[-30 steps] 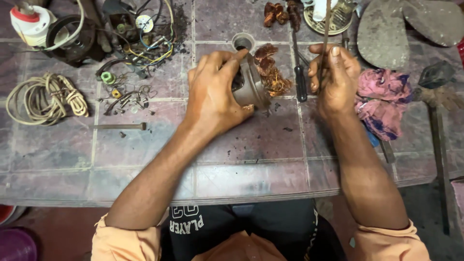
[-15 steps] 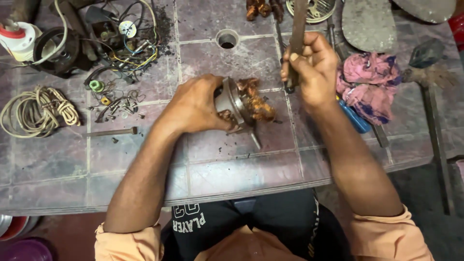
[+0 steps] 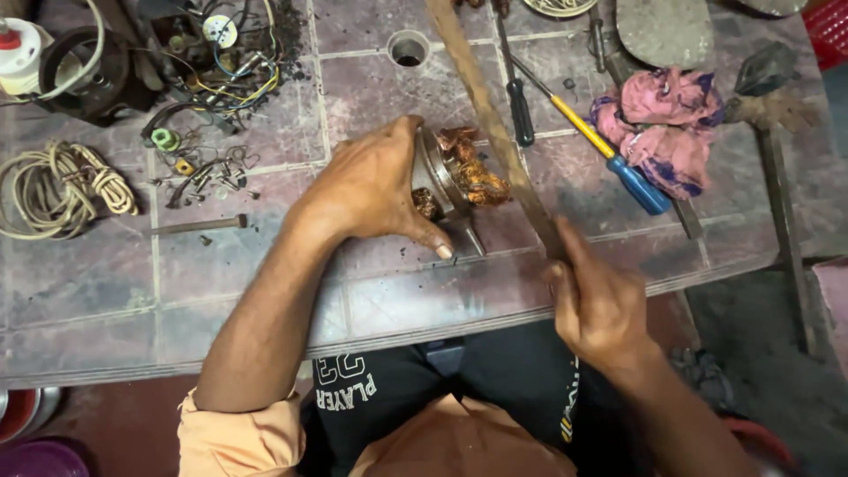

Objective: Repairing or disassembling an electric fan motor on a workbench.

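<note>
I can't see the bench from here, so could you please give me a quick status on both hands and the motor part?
Left hand clamps motor stator on tiled table. Right hand grips long wooden stick, angled beside copper windings. Screwdrivers lie beyond, apart.

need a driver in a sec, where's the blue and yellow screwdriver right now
In the head view the blue and yellow screwdriver lies on the table's far right side, its blue handle touching the pink rag, just right of the black-handled screwdriver.
</note>
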